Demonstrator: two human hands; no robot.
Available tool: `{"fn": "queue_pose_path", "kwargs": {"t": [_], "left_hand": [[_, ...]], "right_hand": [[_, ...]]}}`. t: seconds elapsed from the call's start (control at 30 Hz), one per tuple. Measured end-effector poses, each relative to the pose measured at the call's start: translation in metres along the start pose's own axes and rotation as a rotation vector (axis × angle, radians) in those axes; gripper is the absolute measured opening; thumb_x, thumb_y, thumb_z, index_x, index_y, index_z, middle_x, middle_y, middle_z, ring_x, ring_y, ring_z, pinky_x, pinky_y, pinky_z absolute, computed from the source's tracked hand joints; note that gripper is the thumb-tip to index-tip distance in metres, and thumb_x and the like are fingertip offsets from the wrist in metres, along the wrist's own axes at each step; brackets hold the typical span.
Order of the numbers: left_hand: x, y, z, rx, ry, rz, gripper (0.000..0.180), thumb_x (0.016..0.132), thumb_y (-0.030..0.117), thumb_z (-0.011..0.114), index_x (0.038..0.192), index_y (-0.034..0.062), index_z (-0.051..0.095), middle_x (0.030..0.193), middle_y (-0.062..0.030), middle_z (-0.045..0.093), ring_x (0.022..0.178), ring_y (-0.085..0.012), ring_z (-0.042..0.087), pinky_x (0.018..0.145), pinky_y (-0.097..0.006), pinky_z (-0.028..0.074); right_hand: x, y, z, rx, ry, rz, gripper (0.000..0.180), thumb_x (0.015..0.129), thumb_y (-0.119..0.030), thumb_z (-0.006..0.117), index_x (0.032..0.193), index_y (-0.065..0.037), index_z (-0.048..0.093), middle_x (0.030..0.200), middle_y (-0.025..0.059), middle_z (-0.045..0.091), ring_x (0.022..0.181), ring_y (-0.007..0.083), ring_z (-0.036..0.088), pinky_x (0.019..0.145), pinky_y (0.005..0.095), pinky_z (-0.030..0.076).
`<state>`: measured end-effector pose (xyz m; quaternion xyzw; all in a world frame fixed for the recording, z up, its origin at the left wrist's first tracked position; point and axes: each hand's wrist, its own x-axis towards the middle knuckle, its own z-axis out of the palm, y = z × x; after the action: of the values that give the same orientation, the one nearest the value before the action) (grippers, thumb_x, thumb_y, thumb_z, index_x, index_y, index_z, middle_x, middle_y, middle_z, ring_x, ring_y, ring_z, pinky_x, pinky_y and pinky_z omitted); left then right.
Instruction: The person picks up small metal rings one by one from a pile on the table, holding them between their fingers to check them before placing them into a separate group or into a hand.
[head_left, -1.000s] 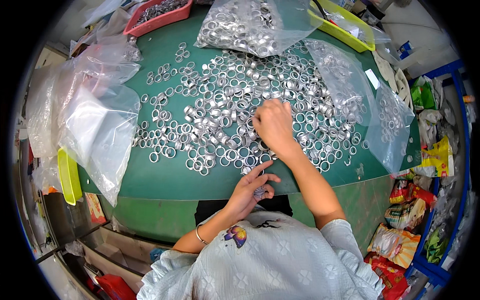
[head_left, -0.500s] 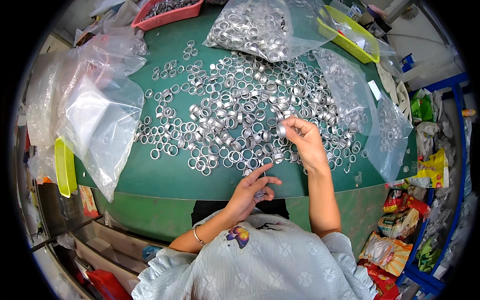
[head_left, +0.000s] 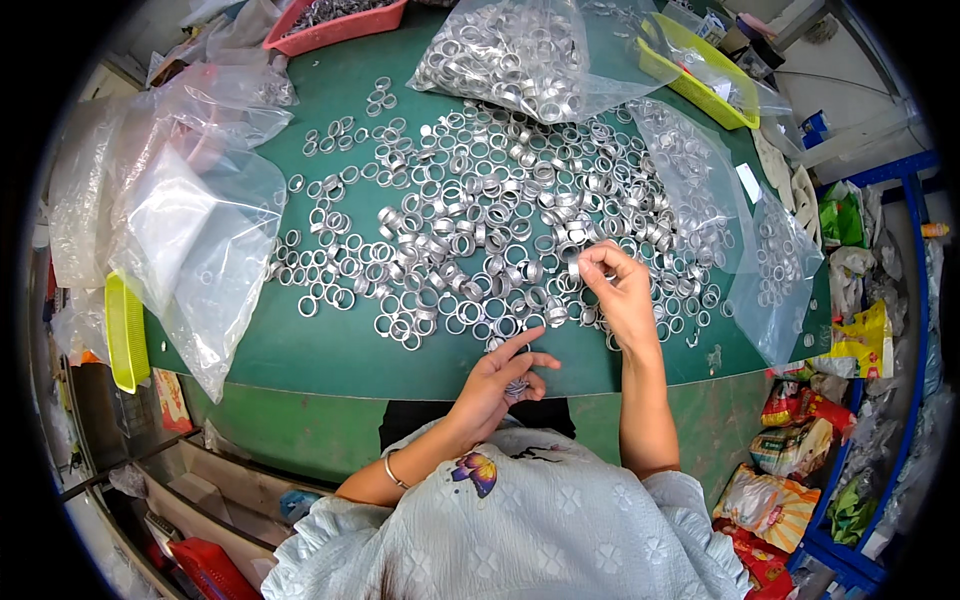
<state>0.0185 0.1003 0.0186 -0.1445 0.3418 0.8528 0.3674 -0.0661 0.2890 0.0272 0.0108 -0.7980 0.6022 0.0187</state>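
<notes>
Head view, right hand (head_left: 625, 300) at centre-right, fingers (head_left: 614, 257) pinching a metal ring (head_left: 574, 264), left hand (head_left: 484, 392) at lower centre, fingers loosely curled around silvery rings (head_left: 516, 387).

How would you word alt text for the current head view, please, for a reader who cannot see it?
A person's right hand pinches a silvery ring amid loose rings spread across a green table, while the left hand, nearer the edge, holds what look like more rings. Clear plastic bags, some holding rings, and a pink basket lie around.
</notes>
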Motion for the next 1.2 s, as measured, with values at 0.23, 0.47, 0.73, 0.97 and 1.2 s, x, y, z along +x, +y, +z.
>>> {"fn": "queue_pose_path", "kwargs": {"t": [0.23,0.47,0.73,0.97,1.2], "left_hand": [[0.001,0.0,-0.001,0.0,0.001,-0.001,0.044,0.092,0.012,0.046,0.134,0.0024,0.036,0.103,-0.0123,0.058,0.069,-0.0116,0.055,0.066,-0.025,0.047],[0.001,0.0,0.0,0.009,0.01,-0.003,0.044,0.092,0.012,0.046,0.134,0.0017,0.036,0.103,-0.0125,0.058,0.068,-0.0121,0.055,0.065,-0.025,0.047],[0.001,0.0,0.0,0.024,0.044,0.028,0.043,0.093,0.015,0.047,0.132,0.0011,0.037,0.103,-0.0102,0.058,0.068,-0.0118,0.055,0.065,-0.025,0.046],[0.0,0.0,0.0,0.04,0.041,0.029,0.041,0.094,0.016,0.046,0.131,0.0005,0.039,0.104,-0.0099,0.058,0.068,-0.0116,0.055,0.064,-0.025,0.046],[0.0,0.0,-0.004,0.036,0.042,0.04,0.041,0.094,0.016,0.046,0.131,0.0006,0.039,0.104,-0.0104,0.059,0.068,-0.0114,0.056,0.064,-0.024,0.046]], "right_hand": [[-0.011,-0.024,0.003,0.137,-0.013,0.005,0.009,0.08,-0.008,0.064,0.081,0.001,0.063,0.077,0.0015,0.056,0.071,0.0097,0.045,0.067,0.0228,0.037],[-0.015,-0.031,0.007,-0.064,0.113,-0.171,0.006,0.079,-0.007,0.063,0.079,-0.001,0.062,0.077,0.0046,0.056,0.073,0.0148,0.049,0.07,0.0261,0.037],[-0.006,-0.008,-0.001,-0.791,0.213,-0.167,0.011,0.073,-0.006,0.064,0.084,-0.005,0.062,0.08,0.0081,0.055,0.081,0.0261,0.051,0.074,0.0375,0.035],[0.016,-0.008,0.026,-0.8,0.052,-0.378,0.02,0.069,-0.009,0.069,0.088,-0.007,0.066,0.081,0.0074,0.051,0.084,0.024,0.047,0.076,0.0369,0.033],[0.007,-0.025,0.024,-0.727,-0.041,-0.354,0.025,0.069,-0.014,0.071,0.091,-0.006,0.064,0.083,0.0064,0.052,0.086,0.024,0.047,0.078,0.0363,0.031]]}}
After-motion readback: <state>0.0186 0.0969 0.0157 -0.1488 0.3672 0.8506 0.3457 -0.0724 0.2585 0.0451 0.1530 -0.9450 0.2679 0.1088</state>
